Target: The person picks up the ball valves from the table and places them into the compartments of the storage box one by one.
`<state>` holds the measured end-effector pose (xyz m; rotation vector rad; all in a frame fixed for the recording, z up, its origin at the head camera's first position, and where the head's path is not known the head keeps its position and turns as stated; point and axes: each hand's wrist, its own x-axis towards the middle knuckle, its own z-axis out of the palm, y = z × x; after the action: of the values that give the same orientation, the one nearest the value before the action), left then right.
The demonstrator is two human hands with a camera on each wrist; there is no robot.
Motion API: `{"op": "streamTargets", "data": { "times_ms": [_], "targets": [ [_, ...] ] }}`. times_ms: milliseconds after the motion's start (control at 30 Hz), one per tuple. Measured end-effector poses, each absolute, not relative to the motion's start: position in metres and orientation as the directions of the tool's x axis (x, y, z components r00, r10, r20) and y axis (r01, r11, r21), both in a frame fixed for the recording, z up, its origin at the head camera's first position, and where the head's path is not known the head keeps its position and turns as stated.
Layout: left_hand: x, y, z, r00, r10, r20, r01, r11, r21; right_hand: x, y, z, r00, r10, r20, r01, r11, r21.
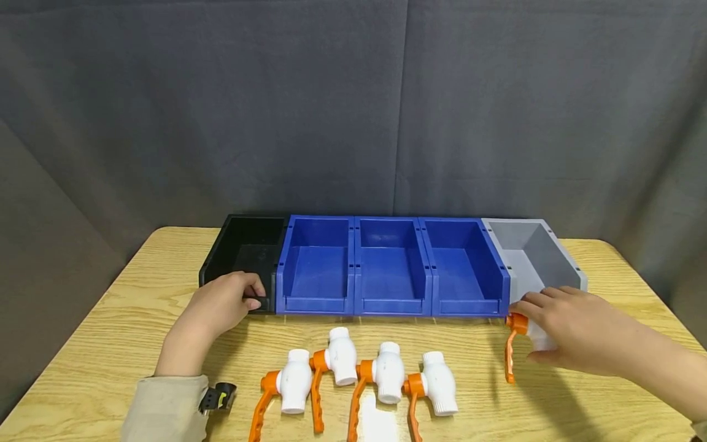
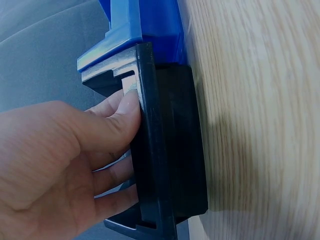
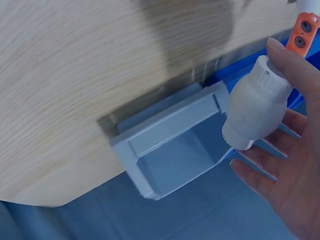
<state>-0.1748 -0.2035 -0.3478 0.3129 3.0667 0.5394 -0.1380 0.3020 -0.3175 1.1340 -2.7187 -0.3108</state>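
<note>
My left hand (image 1: 221, 307) grips the front lip of a black bin (image 1: 262, 230) at the left end of the bin row. In the left wrist view the thumb (image 2: 127, 112) lies against the lip and the fingers reach inside. At the right, my right hand (image 1: 577, 331) holds a white ball valve (image 1: 540, 337) with an orange lever handle, which points down. It is in front of the grey bin (image 1: 558, 255). The right wrist view has the white valve body (image 3: 255, 105) between thumb and fingers, its ribbed ends showing.
Three blue bins (image 1: 320, 305) stand side by side between the black and grey ones. Several more white ball valves (image 1: 296, 380) with orange handles lie in a loose row on the wooden table (image 1: 110, 344). A dark grey curtain (image 1: 331, 110) hangs behind the bins.
</note>
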Motion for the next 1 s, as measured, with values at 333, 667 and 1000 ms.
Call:
{"op": "streamTargets", "data": {
  "times_ms": [333, 667, 1000],
  "targets": [
    [-0.175, -0.202, -0.348, -0.982, 0.188, 0.013, 0.181, 0.921, 0.345, -0.151, 0.319, -0.313, -0.701, -0.706, 0.105, -0.665, 0.699, 0.262],
    [-0.174, -0.203, -0.349, -0.983, 0.181, 0.014, 0.175, 0.921, 0.347, -0.166, 0.331, -0.308, -0.701, -0.703, 0.119, -0.654, 0.700, 0.286],
    [-0.175, -0.203, -0.349, -0.983, 0.182, 0.017, 0.176, 0.920, 0.349, -0.179, 0.339, -0.304, -0.731, -0.677, 0.089, -0.634, 0.720, 0.282]
  ]
}}
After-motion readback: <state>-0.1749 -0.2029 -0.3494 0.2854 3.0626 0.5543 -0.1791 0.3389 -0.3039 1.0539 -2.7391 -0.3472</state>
